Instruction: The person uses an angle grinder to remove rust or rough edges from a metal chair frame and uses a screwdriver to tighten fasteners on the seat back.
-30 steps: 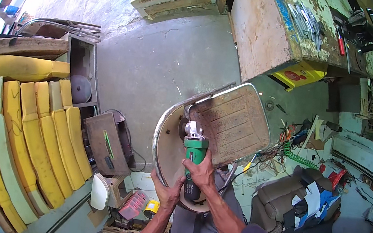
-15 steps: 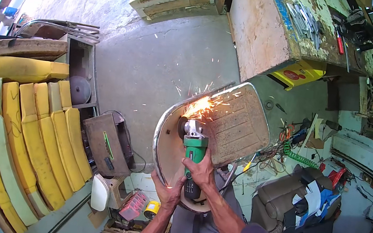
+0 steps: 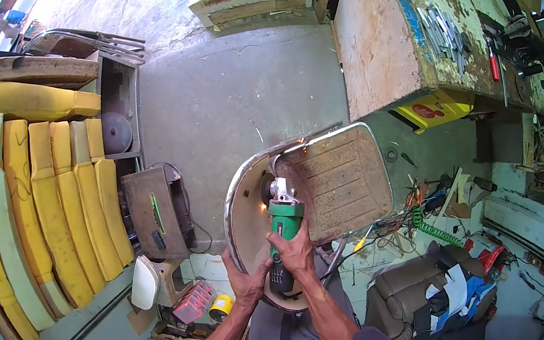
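Note:
A green angle grinder [image 3: 286, 223] with a silver head lies over the brown seat frame [image 3: 347, 181], and my right hand [image 3: 296, 252] is wrapped round its body. The grinder's disc [image 3: 266, 187] is against the inner side of the curved, chrome-edged backrest, where a small orange glow shows. At the near left edge of that backrest, my left hand [image 3: 245, 282] grips the rim, its thumb close to the grinder's black rear end. Most of the left fingers are hidden behind the rim. A few faint sparks hang over the ribbed seat pan.
Yellow foam pads [image 3: 51, 186] stand in a row at left, beside a brown metal box [image 3: 156, 212]. A worn workbench [image 3: 387, 60] carrying metal rods is at the far right. Cables, a green coiled hose [image 3: 438, 231] and a dark padded seat [image 3: 402, 288] lie at right.
The bright burst of sparks at the disc has shrunk to a few faint specks. The grinder and both hands have barely moved.

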Motion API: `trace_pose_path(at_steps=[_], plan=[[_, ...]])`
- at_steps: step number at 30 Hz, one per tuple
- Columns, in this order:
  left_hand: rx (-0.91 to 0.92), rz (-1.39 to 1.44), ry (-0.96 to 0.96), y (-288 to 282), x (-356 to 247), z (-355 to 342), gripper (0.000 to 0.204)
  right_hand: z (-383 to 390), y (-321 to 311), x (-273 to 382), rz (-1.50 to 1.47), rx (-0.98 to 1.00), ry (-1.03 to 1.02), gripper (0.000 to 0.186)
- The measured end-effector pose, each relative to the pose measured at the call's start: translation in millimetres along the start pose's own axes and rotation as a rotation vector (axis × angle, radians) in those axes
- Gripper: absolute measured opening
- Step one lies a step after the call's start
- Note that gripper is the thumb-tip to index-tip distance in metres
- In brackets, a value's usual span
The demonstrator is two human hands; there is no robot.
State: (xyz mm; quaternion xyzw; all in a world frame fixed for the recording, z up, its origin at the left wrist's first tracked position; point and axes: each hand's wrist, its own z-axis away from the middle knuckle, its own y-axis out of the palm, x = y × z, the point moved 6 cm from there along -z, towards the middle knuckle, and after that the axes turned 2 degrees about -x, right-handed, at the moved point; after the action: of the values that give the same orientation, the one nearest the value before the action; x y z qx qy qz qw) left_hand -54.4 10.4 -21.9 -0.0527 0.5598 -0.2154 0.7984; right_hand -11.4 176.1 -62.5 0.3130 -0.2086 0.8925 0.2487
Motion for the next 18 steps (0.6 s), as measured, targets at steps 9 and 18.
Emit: trace_pose_path(at_steps=[9,18], plan=[[0.0,-0.012,0.028,-1,4,-1,0.087,-4,4,-10,-0.03,-0.008,-0.026,0.079],[0.006,-0.015,0.058,-1,10,-1,0.085,-3,-1,-13,-0.033,-0.037,-0.014,0.079]])
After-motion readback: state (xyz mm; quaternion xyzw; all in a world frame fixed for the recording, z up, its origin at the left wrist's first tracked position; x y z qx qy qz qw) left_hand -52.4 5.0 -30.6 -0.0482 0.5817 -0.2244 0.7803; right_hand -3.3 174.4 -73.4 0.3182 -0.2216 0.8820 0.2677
